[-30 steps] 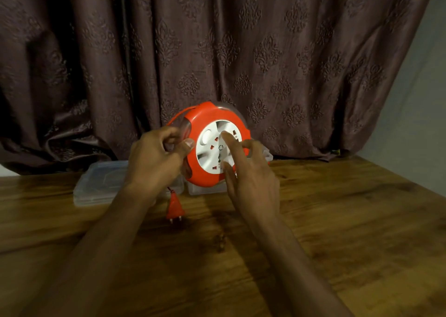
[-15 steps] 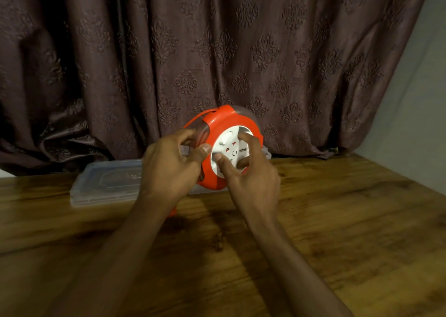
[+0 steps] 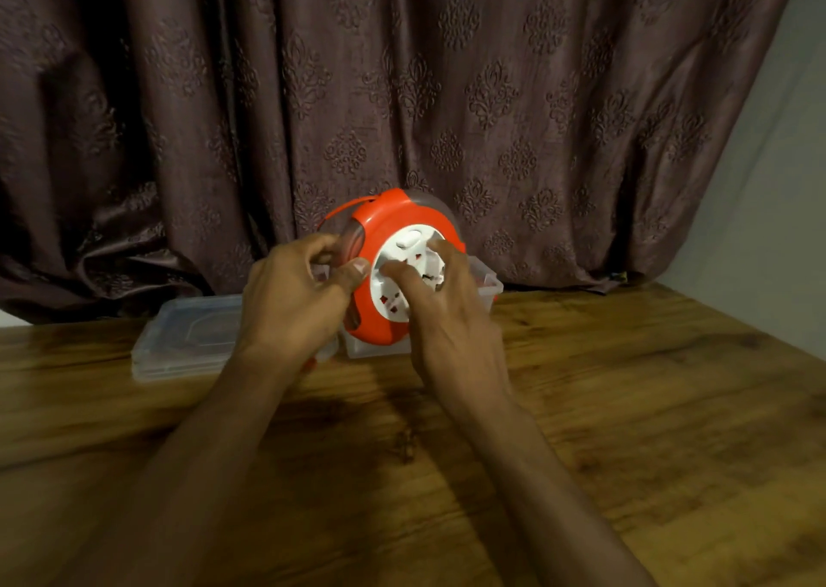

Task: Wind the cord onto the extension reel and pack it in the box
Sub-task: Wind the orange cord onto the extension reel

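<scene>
The left hand (image 3: pixel 295 300) was curled round the near edge of the orange extension reel (image 3: pixel 384 269), thumb pressed against its rim, holding it upright above the wooden table (image 3: pixel 625 408). The right hand (image 3: pixel 447 314) gripped the reel's white socket face (image 3: pixel 402 273), thumb and fingers bent onto it from the other side. Just behind both hands sat the clear plastic box (image 3: pixel 485 282), the reel's lower edge hanging in front of it. Out beyond the left wrist lay the box's clear lid (image 3: pixel 187 340), flat on the table. A dark patterned curtain (image 3: pixel 402 95) hung behind everything
</scene>
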